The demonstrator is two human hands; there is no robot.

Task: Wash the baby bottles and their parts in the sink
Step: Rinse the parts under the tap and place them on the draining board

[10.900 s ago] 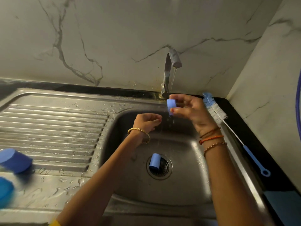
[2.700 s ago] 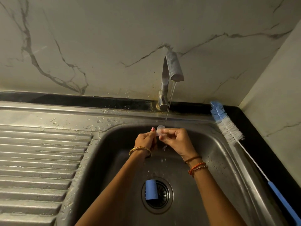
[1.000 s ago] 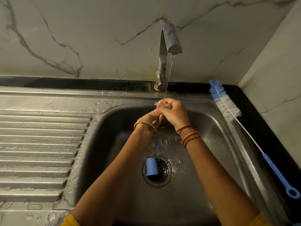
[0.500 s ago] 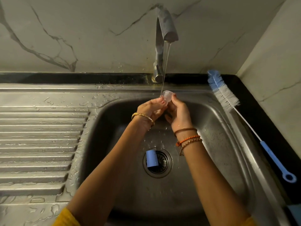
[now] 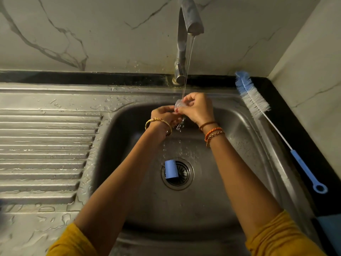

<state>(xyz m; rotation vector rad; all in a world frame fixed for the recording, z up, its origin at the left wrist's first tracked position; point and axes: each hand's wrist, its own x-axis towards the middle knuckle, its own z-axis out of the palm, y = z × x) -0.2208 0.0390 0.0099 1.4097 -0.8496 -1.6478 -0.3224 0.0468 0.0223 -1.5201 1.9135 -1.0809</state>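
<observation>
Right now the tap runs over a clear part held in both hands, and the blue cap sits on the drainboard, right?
Not quite. The head view shows the blue cap lying on the drain in the sink, not the drainboard. The rest holds.

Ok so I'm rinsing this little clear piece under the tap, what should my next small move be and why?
Probably turn the clear part in your fingers so the stream reaches its other side. Both hands, left and right, pinch it right under the thin stream from the tap, so covered spots may stay unrinsed. The blue cap on the drain can wait.
</observation>
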